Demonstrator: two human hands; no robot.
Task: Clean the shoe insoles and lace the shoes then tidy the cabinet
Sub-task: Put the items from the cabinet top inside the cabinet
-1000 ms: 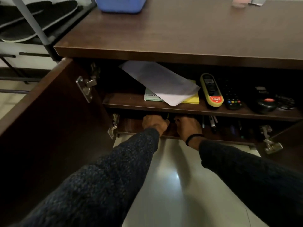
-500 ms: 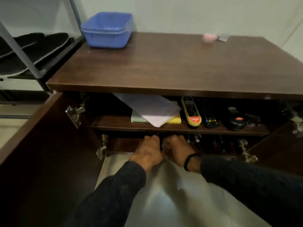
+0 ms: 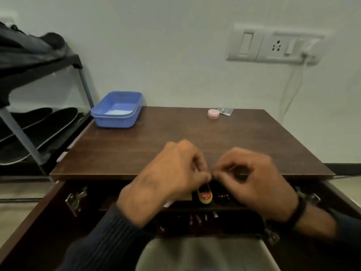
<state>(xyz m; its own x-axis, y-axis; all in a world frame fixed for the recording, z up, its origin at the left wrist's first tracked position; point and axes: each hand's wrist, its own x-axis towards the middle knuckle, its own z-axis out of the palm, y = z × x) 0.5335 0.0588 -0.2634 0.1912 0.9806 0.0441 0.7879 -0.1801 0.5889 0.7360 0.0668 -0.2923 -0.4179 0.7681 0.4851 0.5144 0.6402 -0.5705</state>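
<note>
Both hands are raised in front of the brown cabinet's top [image 3: 175, 143], at its front edge. My left hand [image 3: 172, 177] and my right hand [image 3: 257, 182] have curled fingers whose tips meet in a pinch. Something small and thin seems to be between them, too blurred to name. Below the hands, on the upper shelf, lie a yellow shoe-polish applicator [image 3: 204, 196] and a black remote [image 3: 223, 197]. Several pens [image 3: 201, 218] lie on the lower shelf. Two black insoles [image 3: 39, 130] rest on the rack at the left.
A blue plastic tub [image 3: 117, 110] stands at the back left of the cabinet top, and a small pink pot [image 3: 213, 114] at the back right. Both cabinet doors [image 3: 39, 222] stand open. A dark shoe [image 3: 29, 45] sits on the rack's top. A wall socket [image 3: 273, 45] is behind.
Both hands have come out of the lower shelf and risen to the front edge of the cabinet top. The view has tilted up towards the wall.
</note>
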